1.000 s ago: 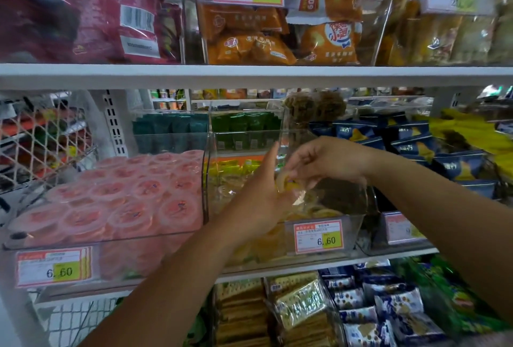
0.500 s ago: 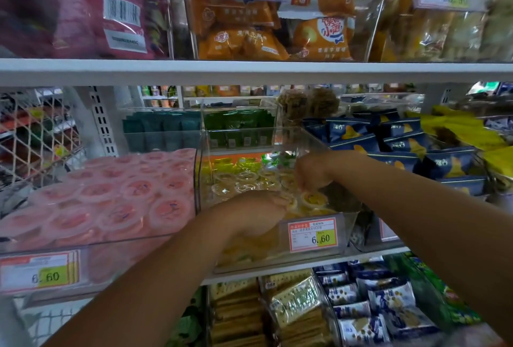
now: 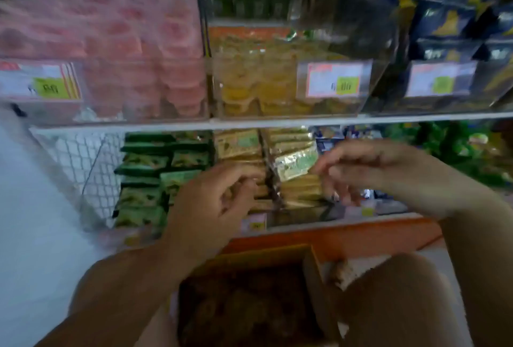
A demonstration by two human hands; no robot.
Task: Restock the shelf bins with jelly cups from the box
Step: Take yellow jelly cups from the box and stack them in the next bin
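The frame is blurred. A clear bin [image 3: 216, 74] of yellow jelly cups [image 3: 258, 88] sits on the middle shelf, with a bin of pink jelly cups [image 3: 125, 49] to its left. An open cardboard box [image 3: 313, 271] lies at the bottom, its inside dark. My left hand [image 3: 213, 207] hangs above the box with fingers loosely curled and nothing in it. To its right, my right hand [image 3: 361, 169] is also empty, its fingers spread. Both hands are below the bins, in front of the lower shelf.
Price tags [image 3: 333, 80] hang on the bin fronts. Dark blue snack packs [image 3: 449, 27] fill the bin to the right. The lower shelf holds green packets [image 3: 150, 174] and cracker packs [image 3: 294, 163]. A white wire mesh panel [image 3: 91, 169] stands at the left.
Both hands have left the yellow jelly cup bin and dropped toward the box, now empty. The view has tilted down, bringing the box and the lower shelf into sight.
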